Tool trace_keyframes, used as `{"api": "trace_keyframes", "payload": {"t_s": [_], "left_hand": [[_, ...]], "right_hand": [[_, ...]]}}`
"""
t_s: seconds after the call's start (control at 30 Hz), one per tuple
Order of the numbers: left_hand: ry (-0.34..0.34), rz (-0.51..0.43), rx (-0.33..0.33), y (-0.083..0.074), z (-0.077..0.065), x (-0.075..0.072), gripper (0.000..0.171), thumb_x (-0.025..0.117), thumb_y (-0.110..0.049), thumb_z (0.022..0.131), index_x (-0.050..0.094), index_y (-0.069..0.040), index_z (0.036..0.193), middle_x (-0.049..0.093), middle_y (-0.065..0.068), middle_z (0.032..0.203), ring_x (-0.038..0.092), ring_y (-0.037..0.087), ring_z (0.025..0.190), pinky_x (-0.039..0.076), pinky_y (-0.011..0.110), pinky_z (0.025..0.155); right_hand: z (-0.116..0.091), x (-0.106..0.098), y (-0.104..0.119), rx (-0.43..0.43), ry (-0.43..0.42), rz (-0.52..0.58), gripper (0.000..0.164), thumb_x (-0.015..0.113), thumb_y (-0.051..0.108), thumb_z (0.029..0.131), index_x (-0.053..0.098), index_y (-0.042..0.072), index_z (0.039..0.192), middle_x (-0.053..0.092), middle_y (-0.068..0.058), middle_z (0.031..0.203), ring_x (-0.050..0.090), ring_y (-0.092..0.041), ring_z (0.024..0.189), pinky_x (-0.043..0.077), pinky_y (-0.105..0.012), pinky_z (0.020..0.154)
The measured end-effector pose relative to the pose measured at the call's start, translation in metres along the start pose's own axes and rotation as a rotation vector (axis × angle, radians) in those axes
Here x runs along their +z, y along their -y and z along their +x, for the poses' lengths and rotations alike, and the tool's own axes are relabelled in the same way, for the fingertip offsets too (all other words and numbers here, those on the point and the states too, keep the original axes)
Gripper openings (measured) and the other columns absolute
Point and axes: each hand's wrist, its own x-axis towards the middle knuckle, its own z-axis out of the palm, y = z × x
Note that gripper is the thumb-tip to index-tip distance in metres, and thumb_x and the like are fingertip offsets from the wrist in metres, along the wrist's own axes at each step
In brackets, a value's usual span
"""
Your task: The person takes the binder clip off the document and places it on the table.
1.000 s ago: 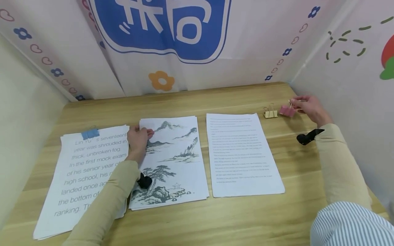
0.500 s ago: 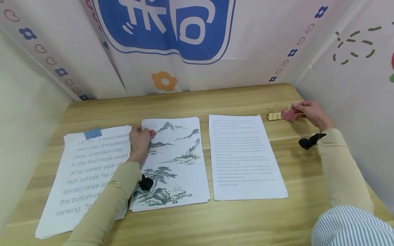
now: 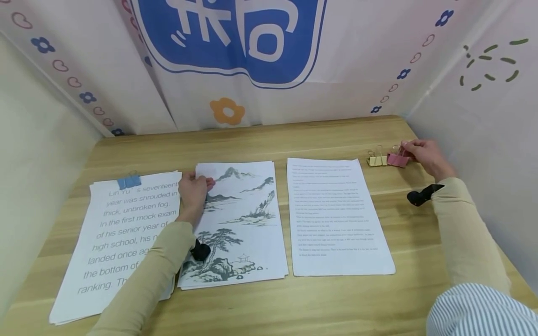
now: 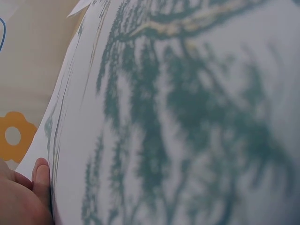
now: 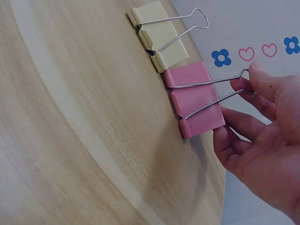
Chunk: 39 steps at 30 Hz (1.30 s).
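Right hand (image 3: 426, 156): At the tabletop's (image 3: 260, 310) far right corner, thumb and fingers close narrowly on the wire handle of a pink binder clip (image 5: 194, 98).
Pink clip's position: It sits directly below the pinch, rolled edge toward the wood, handle rising into the fingertips; whether it bears its weight on the tabletop cannot be settled.
Reason for the hold: The upright wire likely offers the easiest purchase, leaving the coloured body free of the fingers.
Yellow binder clip (image 5: 164, 40): Just beside the pink one, on the side away from the hand, its handles also up, probably set so for easy picking.
Left hand (image 3: 194, 192): Fingers relaxed, it rests along the left edge of the landscape prints (image 3: 239, 200), seemingly to steady the stack; no clip is visible on it.
Pink clip and prints: Well apart, with the fine-print pages (image 3: 336, 219) between them, right of the tabletop's middle.
Large-print stack (image 3: 122, 224): Toward the tabletop's left edge, a blue binder clip (image 3: 129, 180) across its top, presumably keeping the sheets together.
Layout: Three paper sets stand side by side, apparently spaced so each can be handled separately.
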Motion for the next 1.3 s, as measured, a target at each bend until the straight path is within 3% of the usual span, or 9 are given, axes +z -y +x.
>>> {"api": "trace_keyframes", "payload": {"t_s": [0.37, 0.83, 0.9, 1.1, 1.2, 1.3], "left_hand": [[-0.018, 0.008, 0.014, 0.002, -0.005, -0.006, 0.037, 0.04, -0.013, 0.097, 0.041, -0.004, 0.132, 0.064, 0.014, 0.103, 0.063, 0.004, 0.072, 0.058, 0.015, 0.073], [-0.03, -0.015, 0.0, 0.0, -0.007, -0.016, 0.038, 0.039, -0.014, 0.097, 0.041, -0.003, 0.133, 0.064, 0.014, 0.104, 0.063, 0.005, 0.074, 0.058, 0.015, 0.074], [-0.02, -0.02, -0.009, -0.001, -0.006, -0.016, 0.04, 0.039, -0.014, 0.097, 0.04, -0.003, 0.135, 0.064, 0.014, 0.104, 0.064, 0.006, 0.075, 0.058, 0.016, 0.074], [0.03, -0.055, -0.021, -0.004, -0.004, -0.014, 0.052, 0.039, -0.011, 0.097, 0.026, -0.004, 0.147, 0.062, 0.012, 0.099, 0.063, 0.006, 0.074, 0.058, 0.015, 0.073], [0.049, -0.124, -0.029, -0.007, -0.004, -0.016, 0.061, 0.039, -0.008, 0.096, 0.013, -0.007, 0.151, 0.062, 0.009, 0.091, 0.065, 0.006, 0.07, 0.059, 0.017, 0.072], [0.035, -0.207, -0.031, -0.012, -0.004, -0.025, 0.065, 0.041, -0.005, 0.095, 0.009, -0.01, 0.152, 0.063, 0.008, 0.086, 0.067, 0.011, 0.07, 0.06, 0.022, 0.074]], "right_hand": [[0.0, 0.01, 0.006, -0.013, -0.037, -0.055, 0.021, 0.048, 0.036, 0.097, 0.061, 0.02, 0.093, 0.057, 0.027, 0.073, 0.054, 0.008, 0.072, 0.05, -0.012, 0.066], [-0.002, 0.019, 0.021, -0.048, -0.096, -0.097, 0.059, 0.041, 0.046, 0.097, 0.049, -0.007, 0.122, 0.053, 0.029, 0.078, 0.051, 0.004, 0.082, 0.048, -0.009, 0.07], [-0.004, 0.018, 0.022, -0.047, -0.115, -0.094, 0.055, 0.041, 0.047, 0.097, 0.051, -0.002, 0.12, 0.053, 0.029, 0.077, 0.051, 0.005, 0.082, 0.047, -0.011, 0.07], [-0.011, 0.014, 0.025, -0.072, -0.167, -0.062, 0.02, 0.042, 0.044, 0.097, 0.057, 0.032, 0.091, 0.054, 0.032, 0.074, 0.052, 0.008, 0.078, 0.045, -0.014, 0.066], [-0.012, 0.015, 0.027, -0.096, -0.185, -0.036, 0.023, 0.043, 0.039, 0.098, 0.057, 0.039, 0.081, 0.055, 0.031, 0.074, 0.052, 0.007, 0.078, 0.044, -0.011, 0.063], [-0.013, 0.018, 0.03, -0.106, -0.199, -0.013, 0.026, 0.042, 0.037, 0.099, 0.058, 0.039, 0.078, 0.056, 0.03, 0.074, 0.052, 0.006, 0.078, 0.043, -0.009, 0.062]]}}
